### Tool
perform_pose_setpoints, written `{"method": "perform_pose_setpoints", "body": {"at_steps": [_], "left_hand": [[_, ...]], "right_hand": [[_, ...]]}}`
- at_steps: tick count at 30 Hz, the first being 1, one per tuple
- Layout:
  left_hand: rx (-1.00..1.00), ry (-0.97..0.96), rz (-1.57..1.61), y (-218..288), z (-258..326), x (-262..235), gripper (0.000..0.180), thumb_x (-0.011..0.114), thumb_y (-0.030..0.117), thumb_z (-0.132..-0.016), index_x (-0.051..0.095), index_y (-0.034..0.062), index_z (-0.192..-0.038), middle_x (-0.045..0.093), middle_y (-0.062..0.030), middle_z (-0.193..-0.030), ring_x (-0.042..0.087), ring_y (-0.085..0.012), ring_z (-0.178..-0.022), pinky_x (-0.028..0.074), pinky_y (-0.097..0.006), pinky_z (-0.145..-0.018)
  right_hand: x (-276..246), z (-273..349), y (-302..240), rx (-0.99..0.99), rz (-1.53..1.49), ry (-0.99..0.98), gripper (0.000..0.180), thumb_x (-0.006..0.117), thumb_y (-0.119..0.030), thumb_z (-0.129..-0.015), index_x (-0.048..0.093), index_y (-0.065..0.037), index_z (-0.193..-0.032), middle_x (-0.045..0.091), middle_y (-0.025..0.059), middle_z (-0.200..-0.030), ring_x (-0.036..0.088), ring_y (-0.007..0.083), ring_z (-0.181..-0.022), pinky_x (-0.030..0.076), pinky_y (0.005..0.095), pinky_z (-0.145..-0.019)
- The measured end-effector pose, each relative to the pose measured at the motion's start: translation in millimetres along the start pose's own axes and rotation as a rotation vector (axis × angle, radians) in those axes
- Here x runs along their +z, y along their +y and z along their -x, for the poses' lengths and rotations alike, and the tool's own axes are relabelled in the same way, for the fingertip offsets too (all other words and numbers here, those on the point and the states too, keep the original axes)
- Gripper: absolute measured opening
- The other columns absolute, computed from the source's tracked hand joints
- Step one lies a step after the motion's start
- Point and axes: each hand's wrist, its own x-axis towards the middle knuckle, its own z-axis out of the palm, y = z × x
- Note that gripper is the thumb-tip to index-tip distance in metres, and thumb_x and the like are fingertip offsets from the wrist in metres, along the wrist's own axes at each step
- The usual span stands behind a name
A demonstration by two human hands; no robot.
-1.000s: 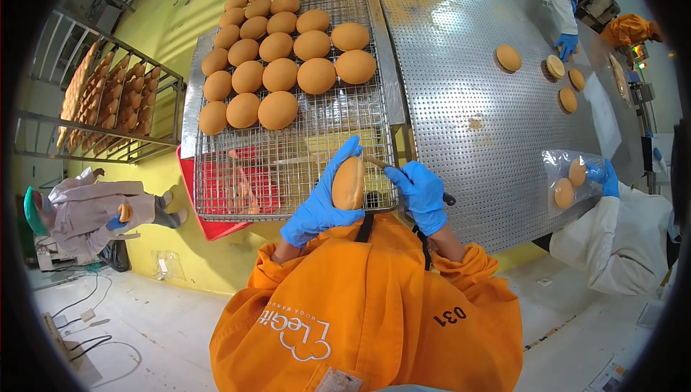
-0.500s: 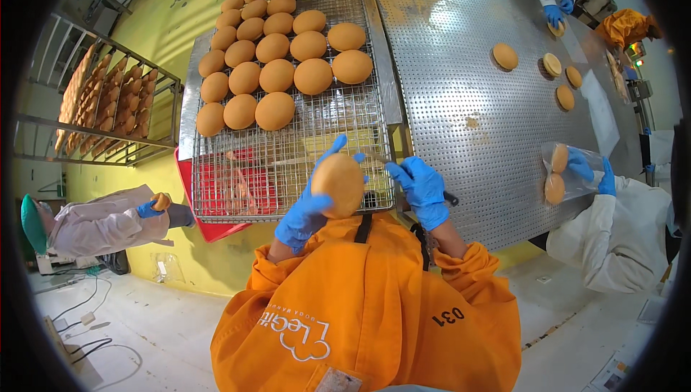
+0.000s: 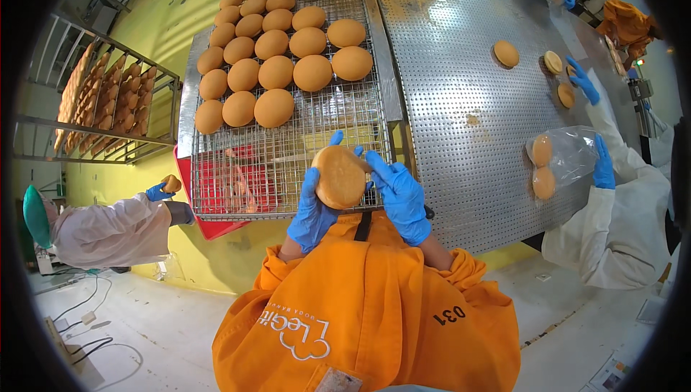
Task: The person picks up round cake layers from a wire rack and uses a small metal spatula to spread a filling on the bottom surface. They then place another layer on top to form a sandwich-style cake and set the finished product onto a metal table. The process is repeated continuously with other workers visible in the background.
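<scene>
My left hand (image 3: 313, 212), in a blue glove, grips a round golden-brown bun (image 3: 341, 176) in front of my orange top. My right hand (image 3: 400, 201), gloved too, is closed at the bun's right edge. From under its palm pokes the dark handle end of a knife (image 3: 430, 212); the blade is hidden by the bun and my fingers. Both hands are over the near edge of a wire cooling rack (image 3: 288, 201). Rows of whole buns (image 3: 275, 73) fill much of that rack's far and left part.
A red crate (image 3: 216, 228) shows beneath the rack. Right of it stands a perforated metal table (image 3: 461, 161) with a few buns (image 3: 506, 53). There a co-worker's gloved hand (image 3: 603, 165) is beside a bagged pair of buns (image 3: 543, 165). A loaded trolley (image 3: 119, 158) and another person (image 3: 108, 230) are at left.
My right hand has moved left and in against the bun, and the knife blade has gone out of sight. The bun has turned slightly. At right, a co-worker's arm now reaches across the table.
</scene>
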Motion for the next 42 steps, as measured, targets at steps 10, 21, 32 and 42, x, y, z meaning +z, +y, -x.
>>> {"method": "perform_pose_setpoints", "body": {"at_steps": [10,21,32,42], "left_hand": [[-0.34,0.063,0.574,-3,5,-13,0.073,0.05,0.047,-0.092,0.027,0.0089,-0.149,0.055,-0.0217,-0.127,0.057,-0.0339,-0.113,0.048,-0.051,-0.098],[-0.27,0.082,0.399,-5,4,-13,0.076,0.057,0.046,-0.09,0.027,0.0103,-0.15,0.051,-0.0221,-0.131,0.055,-0.035,-0.115,0.048,-0.05,-0.098],[0.051,-0.013,-0.446,6,12,12,0.106,0.082,0.035,-0.068,0.021,0.0137,-0.152,0.03,-0.0066,-0.151,0.034,-0.0224,-0.136,0.032,-0.039,-0.112],[0.144,-0.125,-0.963,25,10,-2,0.109,0.085,0.021,-0.062,0.022,0.0056,-0.15,0.025,-0.0095,-0.156,0.025,-0.0217,-0.142,0.018,-0.036,-0.117]], "right_hand": [[5,8,0,-0.048,-0.089,0.05,0.02,0.071,-0.025,-0.084,0.069,-0.011,-0.097,0.062,0.008,-0.075,0.062,0.027,-0.063,0.049,0.0347,-0.055],[6,1,11,-0.009,-0.131,0.098,0.016,0.074,-0.022,-0.083,0.066,-0.008,-0.089,0.063,0.0067,-0.077,0.061,0.0233,-0.063,0.049,0.0326,-0.058],[14,8,13,0.331,-0.486,0.048,0.019,0.074,-0.02,-0.084,0.067,-0.004,-0.091,0.066,0.0046,-0.08,0.061,0.0111,-0.07,0.049,0.026,-0.064],[-20,-8,21,0.005,-0.057,0.04,0.021,0.08,-0.02,-0.076,0.069,-0.005,-0.088,0.065,0.0053,-0.072,0.059,0.0176,-0.059,0.048,0.0283,-0.055]]}}
